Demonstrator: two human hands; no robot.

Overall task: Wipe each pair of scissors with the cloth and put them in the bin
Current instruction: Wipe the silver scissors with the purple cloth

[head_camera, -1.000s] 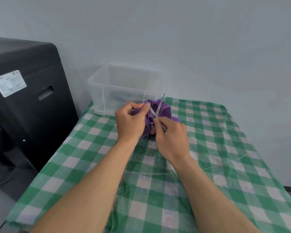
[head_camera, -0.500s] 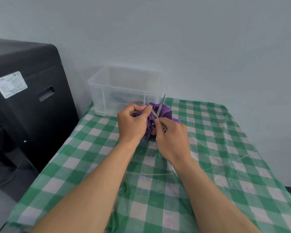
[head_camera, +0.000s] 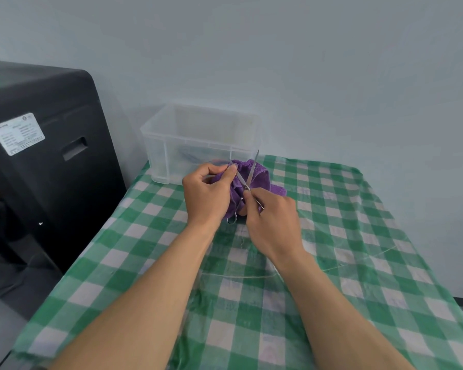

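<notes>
Purple cloth sits bunched in our left hand, whose thumb and fingers are curled and pinch it round one blade of the scissors. Our right hand is closed round the handle end, which it mostly hides. The blades stand apart in a V, one tip pointing to about eleven o'clock and the other to about one o'clock, above the checked tablecloth. The clear bin stands on the table just beyond the hands at about eleven o'clock, against the wall; dark shapes show through its side, but we cannot tell what they are. We judge the wipe is in progress on this pair and the drop into the bin is not yet done. The bare one o'clock blade is our worry: a slip of the pinch could bring a fingertip onto an edge, or the blades could snap together on the cloth and snag it. At nine o'clock a black machine carries a white label; its print is too small for us to read.
</notes>
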